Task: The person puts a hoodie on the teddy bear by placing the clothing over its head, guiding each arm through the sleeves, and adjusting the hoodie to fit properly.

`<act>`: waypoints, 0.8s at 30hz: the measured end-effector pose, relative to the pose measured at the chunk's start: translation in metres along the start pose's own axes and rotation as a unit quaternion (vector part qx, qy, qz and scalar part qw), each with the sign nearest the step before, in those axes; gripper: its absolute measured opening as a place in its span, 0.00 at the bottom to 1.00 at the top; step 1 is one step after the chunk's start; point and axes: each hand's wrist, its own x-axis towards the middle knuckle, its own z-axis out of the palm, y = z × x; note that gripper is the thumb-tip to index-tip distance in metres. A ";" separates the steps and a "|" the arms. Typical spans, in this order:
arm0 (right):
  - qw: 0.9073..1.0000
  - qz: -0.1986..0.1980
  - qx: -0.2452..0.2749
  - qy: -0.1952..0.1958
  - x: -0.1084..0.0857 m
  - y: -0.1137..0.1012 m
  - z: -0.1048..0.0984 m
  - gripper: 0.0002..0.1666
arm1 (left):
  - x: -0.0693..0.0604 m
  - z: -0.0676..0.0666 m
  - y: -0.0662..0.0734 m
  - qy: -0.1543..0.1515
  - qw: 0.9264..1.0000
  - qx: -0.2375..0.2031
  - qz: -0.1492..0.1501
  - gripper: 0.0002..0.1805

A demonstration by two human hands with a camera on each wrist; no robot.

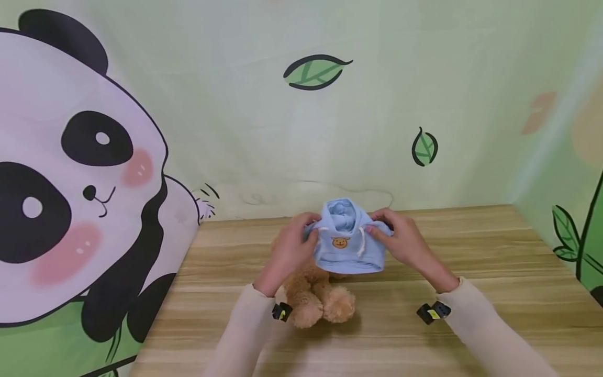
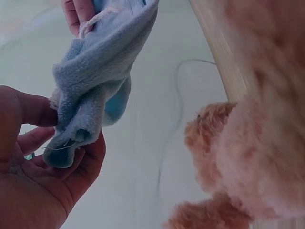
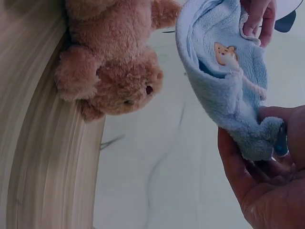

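Observation:
A small light blue hoodie (image 1: 348, 256) with a bear-face patch and white drawstrings hangs upright between both hands in the head view. The left hand (image 1: 297, 243) pinches its sleeve on the left, thumb in front; the left wrist view shows that hand (image 2: 43, 176) gripping the fleecy cloth (image 2: 95, 71). On the other side the right hand (image 1: 405, 238) pinches the other sleeve, and the right wrist view shows its fingers (image 3: 233, 167) behind the cloth. Below and behind the hoodie lies a brown plush bear (image 1: 306, 303), its upper body mostly hidden in the head view.
The wooden table (image 1: 471, 251) spans the lower view and meets a pale green cloth backdrop (image 1: 235, 104) with a printed panda (image 1: 118, 209) and leaves. Small black devices sit at both wrists. In the right wrist view, the bear's head (image 3: 126, 86) is near the table edge.

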 end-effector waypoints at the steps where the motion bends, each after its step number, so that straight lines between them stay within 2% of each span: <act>1: 1.000 0.002 0.005 -0.005 0.001 0.000 0.001 0.13 | -0.001 -0.002 -0.001 0.006 1.000 -0.003 0.004 0.14; 8: 0.999 0.013 0.037 -0.029 0.007 -0.004 0.015 0.13 | -0.007 -0.010 -0.015 0.033 0.999 -0.015 0.023 0.14; 16: 0.998 0.020 0.047 -0.038 0.011 0.001 0.040 0.13 | -0.012 -0.018 -0.033 0.041 0.999 -0.023 0.009 0.15; 24: 0.997 0.031 0.064 -0.040 0.013 0.013 0.063 0.13 | -0.014 -0.015 -0.051 0.045 0.999 0.008 0.019 0.12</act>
